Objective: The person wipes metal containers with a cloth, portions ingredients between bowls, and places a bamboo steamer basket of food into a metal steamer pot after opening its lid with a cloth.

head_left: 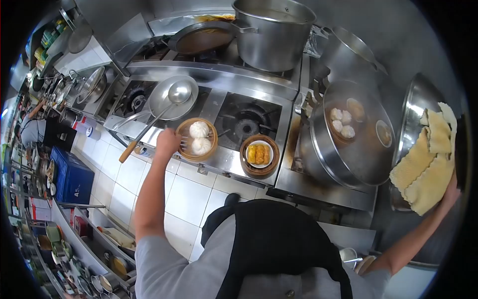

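My left hand (168,143) is closed at the left rim of a bamboo steamer (215,144), its fingertips partly hidden. Two white buns (200,129) sit in that steamer, at the stove's front edge. At far right, my right hand (451,190) is against a folded pale yellow cloth (423,162) with jagged edges, its fingers mostly hidden behind it. The cloth lies against a large round steel lid (416,99), tilted on its side. Between my hands, a smaller steamer (259,172) holds a white plate of yellow-orange dumplings (259,154).
A steel ladle (179,92) with a wooden handle rests in a wok (158,99). Steam hangs over a large steel steaming pot (323,144) containing baskets of pale dumplings (342,117). A tall stockpot (271,42) stands behind the burners. Another person (37,127) is at far left.
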Demonstrator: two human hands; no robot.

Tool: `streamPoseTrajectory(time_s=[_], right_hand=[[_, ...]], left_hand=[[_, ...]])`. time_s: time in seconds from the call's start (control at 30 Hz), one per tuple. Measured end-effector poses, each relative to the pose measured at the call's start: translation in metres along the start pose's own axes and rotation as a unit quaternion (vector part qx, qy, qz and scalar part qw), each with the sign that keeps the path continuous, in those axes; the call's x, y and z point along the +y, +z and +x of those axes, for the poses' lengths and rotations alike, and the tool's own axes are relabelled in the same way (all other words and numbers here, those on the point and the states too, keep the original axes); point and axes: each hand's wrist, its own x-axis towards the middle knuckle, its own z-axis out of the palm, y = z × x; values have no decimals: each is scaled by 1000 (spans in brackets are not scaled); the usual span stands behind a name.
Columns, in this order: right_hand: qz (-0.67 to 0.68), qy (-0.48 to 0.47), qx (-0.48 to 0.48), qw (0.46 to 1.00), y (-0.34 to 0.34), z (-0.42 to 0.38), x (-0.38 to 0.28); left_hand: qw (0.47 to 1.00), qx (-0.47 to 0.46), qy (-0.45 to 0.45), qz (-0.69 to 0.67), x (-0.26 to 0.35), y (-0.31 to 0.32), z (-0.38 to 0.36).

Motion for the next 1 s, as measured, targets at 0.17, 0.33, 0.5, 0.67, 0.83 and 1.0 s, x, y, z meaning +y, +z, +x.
streamPoseTrajectory(time_s=[0.17, 0.33, 0.5, 0.67, 0.83, 1.0], right_hand=[[3, -10, -22, 1000, -1, 12, 15], [0, 41, -18, 999, 2, -3, -30], [53, 91, -32, 994, 3, -13, -44], [-38, 82, -18, 996, -12, -12, -43], [-66, 96, 17, 993, -13, -27, -68], [6, 156, 29, 987, -19, -35, -57]], left_hand=[[991, 13, -112, -69, -43, 62, 10], [983, -22, -107, -146, -47, 97, 23], [983, -2, -4, -182, 57, 67, -17], [942, -212, 148, -213, 134, 127, -24], [947, -242, 168, -130, 160, 139, -14], [954, -199, 212, -79, 178, 101, 2]])
